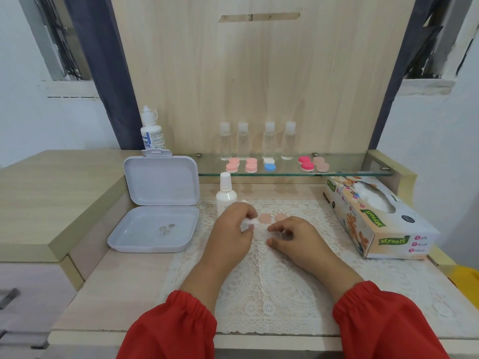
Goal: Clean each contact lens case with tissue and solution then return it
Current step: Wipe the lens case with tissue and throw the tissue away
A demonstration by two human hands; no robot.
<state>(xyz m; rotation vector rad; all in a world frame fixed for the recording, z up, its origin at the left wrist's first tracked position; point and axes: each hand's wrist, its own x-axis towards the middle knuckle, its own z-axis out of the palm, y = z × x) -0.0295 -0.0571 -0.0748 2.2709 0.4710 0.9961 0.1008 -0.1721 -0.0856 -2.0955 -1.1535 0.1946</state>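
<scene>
A peach contact lens case (272,218) lies on the lace mat (259,281), just beyond my fingers. My left hand (233,229) is closed around a small wad of white tissue (249,223) right beside the case's left cap. My right hand (295,237) rests on the mat in front of the case's right cap, fingers curled and holding nothing. A small white solution bottle (226,194) stands behind my left hand. Several more lens cases, pink (232,165), white and blue (269,164), red (305,163) and beige (321,164), sit on the glass shelf (350,173).
An open white plastic box (155,229) with small ring-like bits inside lies to the left. A tissue box (375,216) stands at the right. Several clear bottles (256,141) line the shelf's back, and a larger solution bottle (151,130) stands behind the box.
</scene>
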